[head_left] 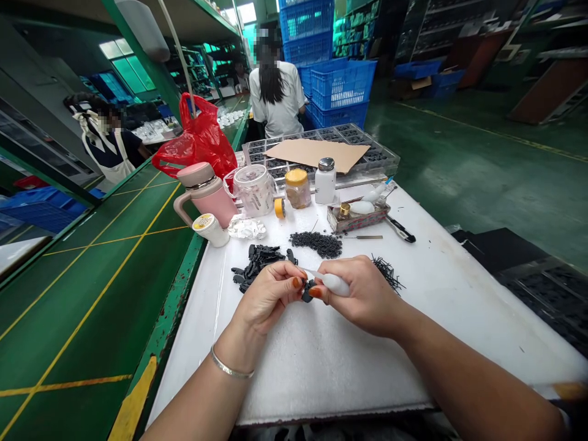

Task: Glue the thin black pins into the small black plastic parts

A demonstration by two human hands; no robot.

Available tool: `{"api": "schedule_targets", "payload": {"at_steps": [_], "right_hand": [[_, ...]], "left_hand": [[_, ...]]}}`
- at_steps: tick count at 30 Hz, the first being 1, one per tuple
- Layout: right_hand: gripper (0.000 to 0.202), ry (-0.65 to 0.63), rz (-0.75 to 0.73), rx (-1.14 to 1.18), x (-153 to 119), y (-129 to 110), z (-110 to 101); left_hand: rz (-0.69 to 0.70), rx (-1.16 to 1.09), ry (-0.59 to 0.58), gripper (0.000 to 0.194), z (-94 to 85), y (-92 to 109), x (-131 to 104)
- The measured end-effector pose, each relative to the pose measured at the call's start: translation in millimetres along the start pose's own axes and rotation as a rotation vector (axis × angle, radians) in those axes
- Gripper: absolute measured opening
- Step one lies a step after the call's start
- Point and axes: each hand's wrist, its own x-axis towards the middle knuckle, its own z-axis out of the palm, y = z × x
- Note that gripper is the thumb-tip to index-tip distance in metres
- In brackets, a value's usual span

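Observation:
Over the white table, my left hand pinches a small black plastic part between thumb and fingers. My right hand is closed around a white glue bottle with a thin tapered nozzle. That nozzle points left toward the black part, and my right thumb is close beside the part. Whether the tip touches it, I cannot tell. Just beyond my left hand lies a heap of black plastic parts. Small black rings form a pile behind both hands. Thin black pins lie scattered past my right hand.
Along the back stand a pink thermos, a clear mug, a yellow-lidded jar and a white pump bottle. A small box and a utility knife lie right. Two people work beyond, near blue crates.

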Motion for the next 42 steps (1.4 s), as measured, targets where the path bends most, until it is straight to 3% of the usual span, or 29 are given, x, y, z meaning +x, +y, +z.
{"api": "schedule_targets", "payload": {"at_steps": [8, 16, 20, 24, 27, 33, 35, 38, 42], "right_hand": [[0.013, 0.000, -0.033, -0.124, -1.8, -0.3, 1.4], [0.007, 0.040, -0.085, -0.226, -2.8, 3.2, 5.8], [0.011, 0.041, -0.017, -0.146, -0.3, 2.6, 4.2], [0.015, 0.031, 0.040, -0.122, 2.1, 3.1, -3.8], [0.014, -0.081, 0.143, -0.131, 3.4, 6.6, -13.9], [0.018, -0.535, 0.296, -0.062, 0.2, 24.7, -23.4], [0.021, -0.574, 0.289, -0.153, -0.3, 29.5, -23.8], [0.016, -0.509, 0.311, -0.199, 1.2, 31.5, -29.8], [0.010, -0.348, 0.360, -0.259, 2.0, 34.0, -49.8]], "left_hand": [[0.097, 0.178, 0.046, 0.012, -0.6, 0.4, 0.3], [0.097, 0.201, 0.055, 0.012, -4.7, -0.7, 3.3], [0.054, 0.144, 0.041, 0.017, -3.4, -0.2, 2.3], [0.036, 0.130, 0.064, 0.037, -0.7, -0.1, 1.5], [0.165, 0.152, 0.150, 0.033, -2.9, 3.7, 1.2], [0.389, 0.114, 0.324, 0.023, -21.9, 28.7, -1.9], [0.417, 0.139, 0.370, 0.022, -28.2, 35.7, -2.5], [0.443, 0.396, 0.441, 0.017, -31.8, 37.2, -1.4], [0.474, 1.245, 0.422, 0.009, -25.2, 25.4, 1.6]]}}
